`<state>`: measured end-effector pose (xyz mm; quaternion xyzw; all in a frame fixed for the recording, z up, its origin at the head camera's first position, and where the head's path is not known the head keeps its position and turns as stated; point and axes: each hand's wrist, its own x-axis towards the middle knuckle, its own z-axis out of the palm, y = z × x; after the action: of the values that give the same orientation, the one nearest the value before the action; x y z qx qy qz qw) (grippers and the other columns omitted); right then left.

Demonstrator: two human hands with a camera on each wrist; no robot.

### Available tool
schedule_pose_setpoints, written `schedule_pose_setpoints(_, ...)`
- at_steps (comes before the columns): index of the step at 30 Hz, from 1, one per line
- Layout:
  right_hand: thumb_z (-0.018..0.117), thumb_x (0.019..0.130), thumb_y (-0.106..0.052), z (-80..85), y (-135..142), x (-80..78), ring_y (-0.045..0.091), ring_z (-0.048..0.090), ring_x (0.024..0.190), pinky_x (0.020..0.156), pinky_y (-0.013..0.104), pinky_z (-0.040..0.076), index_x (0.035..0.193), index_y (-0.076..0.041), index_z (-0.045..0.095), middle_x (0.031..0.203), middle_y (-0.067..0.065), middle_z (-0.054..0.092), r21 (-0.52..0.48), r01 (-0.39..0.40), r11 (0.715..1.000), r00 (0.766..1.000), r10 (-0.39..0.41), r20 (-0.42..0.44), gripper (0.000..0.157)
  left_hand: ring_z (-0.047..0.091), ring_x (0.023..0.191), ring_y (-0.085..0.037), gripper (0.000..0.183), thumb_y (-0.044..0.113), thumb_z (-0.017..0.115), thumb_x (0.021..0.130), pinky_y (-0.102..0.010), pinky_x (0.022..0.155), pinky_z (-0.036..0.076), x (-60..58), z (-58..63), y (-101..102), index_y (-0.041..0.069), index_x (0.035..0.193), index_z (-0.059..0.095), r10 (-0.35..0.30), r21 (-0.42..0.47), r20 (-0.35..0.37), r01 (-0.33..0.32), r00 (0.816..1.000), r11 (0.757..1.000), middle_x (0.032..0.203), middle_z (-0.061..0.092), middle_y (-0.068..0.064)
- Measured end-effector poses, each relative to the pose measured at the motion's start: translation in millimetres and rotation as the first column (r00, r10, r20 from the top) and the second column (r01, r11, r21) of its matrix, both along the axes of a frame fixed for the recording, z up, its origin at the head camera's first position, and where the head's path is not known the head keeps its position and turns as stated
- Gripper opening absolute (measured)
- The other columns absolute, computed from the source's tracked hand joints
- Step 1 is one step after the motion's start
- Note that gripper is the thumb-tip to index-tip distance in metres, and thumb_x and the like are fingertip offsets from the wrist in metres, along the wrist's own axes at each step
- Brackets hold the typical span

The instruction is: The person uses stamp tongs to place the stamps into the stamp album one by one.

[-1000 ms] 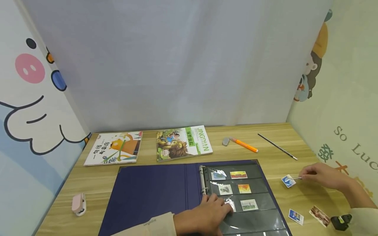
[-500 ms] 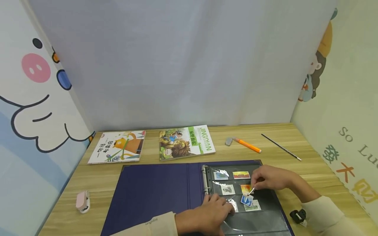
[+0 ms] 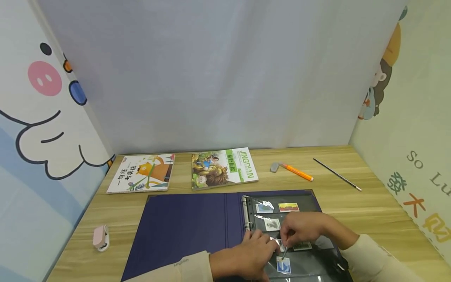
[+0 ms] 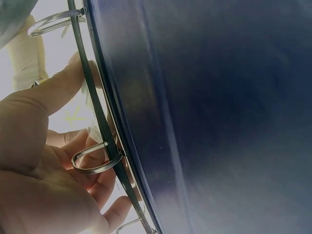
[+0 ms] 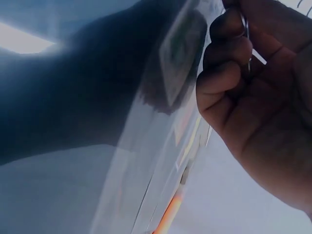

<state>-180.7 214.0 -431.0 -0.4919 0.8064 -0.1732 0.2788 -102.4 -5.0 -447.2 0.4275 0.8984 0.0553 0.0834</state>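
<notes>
My right hand (image 3: 305,227) pinches thin metal tweezers (image 3: 285,252) over the black stamp page (image 3: 303,260). At their tips is a blue-and-white stamp (image 3: 284,266), lying over the page's lower left pocket; whether any edge is tucked in cannot be told. My left hand (image 3: 251,255) rests on the page's left side, fingertips partly covering one stamp (image 3: 280,244). In the left wrist view the same hand (image 4: 53,180) lies by the album's metal ring (image 4: 97,168). Curled fingers around the tweezers show in the right wrist view, where the stamp is hidden.
The open navy album cover (image 3: 186,227) spreads left. Behind it lie two picture books (image 3: 141,173) (image 3: 224,168), a grey eraser (image 3: 274,167), an orange pen (image 3: 298,172) and a black pencil (image 3: 336,174). A pink-and-white hole punch (image 3: 101,237) stands far left.
My right hand has carried the blue stamp in the tweezers from the table at right, across the page, down to a lower left pocket. The left hand has stayed on the page.
</notes>
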Motion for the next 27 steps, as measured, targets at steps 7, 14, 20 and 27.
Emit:
schedule_pose_setpoints(7, 0.067, 0.082, -0.014, 1.2, -8, 5.1, -0.013, 0.046, 0.068, 0.062, 0.01, 0.042, 0.081, -0.018, 0.071, 0.075, -0.015, 0.063, -0.01, -0.047, 0.999, 0.999, 0.047, -0.025, 0.006, 0.04, 0.095, -0.007, 0.064, 0.053, 0.083, 0.062, -0.029, 0.082, 0.032, 0.5, -0.7, -1, 0.031, 0.114, 0.052, -0.001, 0.001, -0.033, 0.001, 0.999, 1.0, 0.102, 0.053, 0.013)
schedule_pose_setpoints(14, 0.065, 0.086, -0.014, 4.0, 7, 3.2, -0.012, 0.047, 0.069, 0.063, 0.012, 0.044, 0.083, -0.018, 0.071, 0.077, -0.014, 0.062, -0.026, 0.026, 0.999, 0.999, -0.025, 0.022, 0.008, 0.04, 0.098, -0.007, 0.064, 0.052, 0.083, 0.063, -0.03, 0.081, 0.03, -1.0, -0.4, -1, 0.031, 0.116, 0.052, -0.019, -0.001, 0.001, 0.019, 1.0, 1.0, 0.105, 0.053, 0.013)
schedule_pose_setpoints(20, 0.062, 0.09, -0.015, 18.6, 64, -3.0, -0.008, 0.048, 0.069, 0.062, 0.017, 0.045, 0.087, -0.02, 0.069, 0.08, -0.013, 0.06, -0.105, 0.223, 0.969, 0.974, -0.216, 0.071, 0.009, 0.04, 0.098, -0.007, 0.065, 0.051, 0.084, 0.063, -0.03, 0.082, 0.029, -1.2, -1.5, 1, 0.03, 0.116, 0.053, -0.028, 0.023, -0.002, 0.028, 1.0, 0.999, 0.105, 0.054, 0.012)
schedule_pose_setpoints(27, 0.057, 0.094, -0.015, 23.8, 150, 5.0, -0.005, 0.046, 0.067, 0.056, 0.021, 0.041, 0.09, -0.01, 0.069, 0.077, -0.007, 0.06, -0.071, 0.43, 0.9, 0.892, -0.411, 0.187, 0.014, 0.04, 0.1, -0.007, 0.063, 0.048, 0.084, 0.064, -0.03, 0.083, 0.028, -2.3, -1.1, 1, 0.03, 0.116, 0.053, -0.026, 0.024, 0.01, 0.026, 1.0, 0.999, 0.107, 0.054, 0.012)
